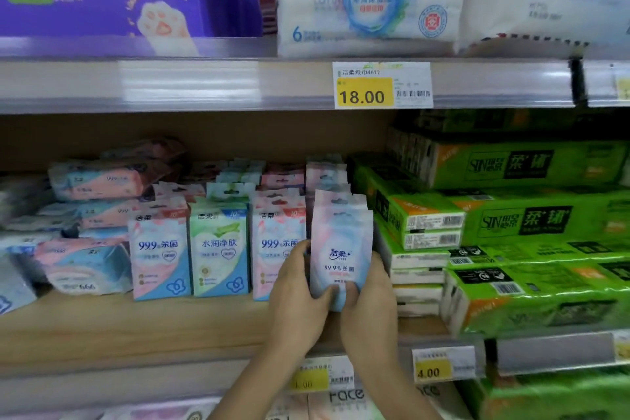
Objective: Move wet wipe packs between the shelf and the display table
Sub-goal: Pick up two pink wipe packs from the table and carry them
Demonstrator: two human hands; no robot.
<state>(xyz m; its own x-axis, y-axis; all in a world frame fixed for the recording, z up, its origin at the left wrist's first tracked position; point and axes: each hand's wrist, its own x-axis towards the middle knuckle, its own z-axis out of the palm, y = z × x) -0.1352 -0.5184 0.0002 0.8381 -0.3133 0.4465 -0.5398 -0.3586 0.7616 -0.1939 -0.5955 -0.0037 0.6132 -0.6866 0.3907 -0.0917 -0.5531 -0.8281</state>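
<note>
A pink and blue wet wipe pack [341, 245] stands upright at the front of the wooden shelf [136, 327], with more packs of the same kind behind it. My left hand [300, 297] grips its left edge, thumb on the front. My right hand [368, 307] grips its right edge and bottom, fingertips curled over the lower front. To the left stand three rows of upright packs: pink [160, 249], green [220, 245] and pink [276, 242].
Green tissue bundles [511, 249] are stacked tight against the right of the held pack. Flat wipe packs [88, 232] are piled at the left. Above is a shelf rail with an 18.00 price tag [381, 85]. Bare shelf board lies in front.
</note>
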